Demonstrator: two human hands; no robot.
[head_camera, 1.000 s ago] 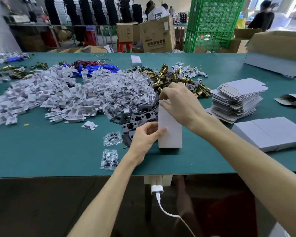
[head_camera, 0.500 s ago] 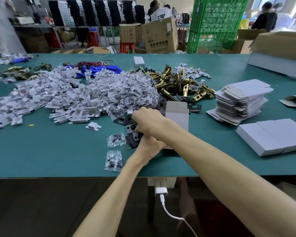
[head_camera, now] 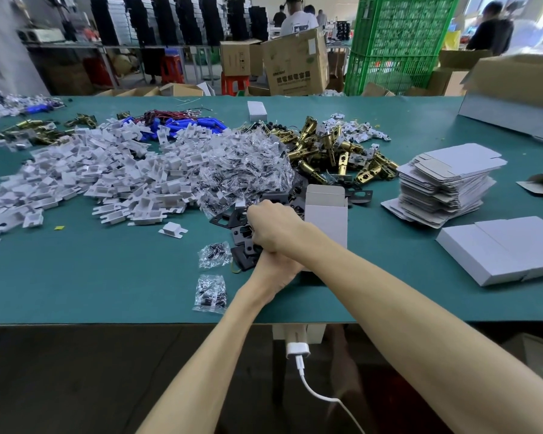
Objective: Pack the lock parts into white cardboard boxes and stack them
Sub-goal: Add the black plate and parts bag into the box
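**Head view: picking a plate for an open box, mid-frame**

The right hand (head_camera: 276, 228) crosses over the left and curls its fingers down onto the black plates (head_camera: 232, 219) left of centre. Its fingertips are hidden, so it seems to be gripping a plate, though this cannot be confirmed. The left hand (head_camera: 278, 266) lies under the right wrist at the foot of the white box (head_camera: 326, 214). Its fingers are covered, so whether it holds the box cannot be told.

The box stands upright on the green table (head_camera: 107, 277) at centre with its top flap raised. Its interior is not visible.

**Progress.** Judged from the layout, this box is at the filling stage, with closing and stacking to follow. The closed white boxes (head_camera: 499, 249) at lower right lie side by side in one layer, probably finished units. A tall pile of flat box blanks (head_camera: 445, 183) at right shows that much work remains.

**Supply.**
- White plastic pieces (head_camera: 91, 177) fill the left.
- Bagged screws (head_camera: 248, 167) are heaped at centre.
- Brass latches (head_camera: 326, 148) lie beyond the box.
- Two loose screw bags (head_camera: 210, 292) lie nearer the table edge.
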